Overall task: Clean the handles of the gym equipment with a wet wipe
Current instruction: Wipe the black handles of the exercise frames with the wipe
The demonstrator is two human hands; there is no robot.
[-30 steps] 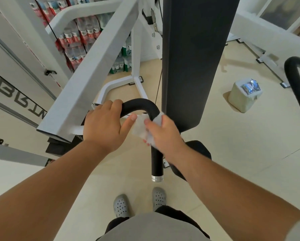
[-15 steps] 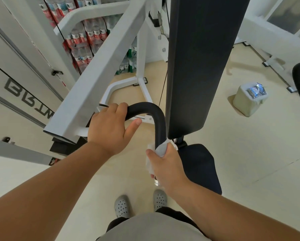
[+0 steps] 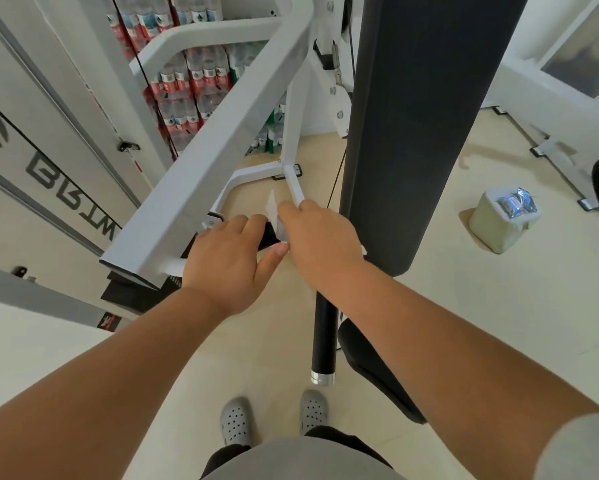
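Mid-frame, left hand (image 3: 227, 263) fingers curled over the black handle (image 3: 323, 341), right hand (image 3: 322, 244) fingers pinching a wet wipe (image 3: 273, 213) at its bend.

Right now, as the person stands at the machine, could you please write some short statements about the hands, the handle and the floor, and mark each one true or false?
1. The right hand holds a wet wipe against the black handle. True.
2. The left hand hangs free and touches nothing. False: it grips the handle's upper bend, beside the white frame arm.
3. The handle's lower end carries a silver cap. True.
4. The bin on the floor is empty. False: blue packets lie in it.
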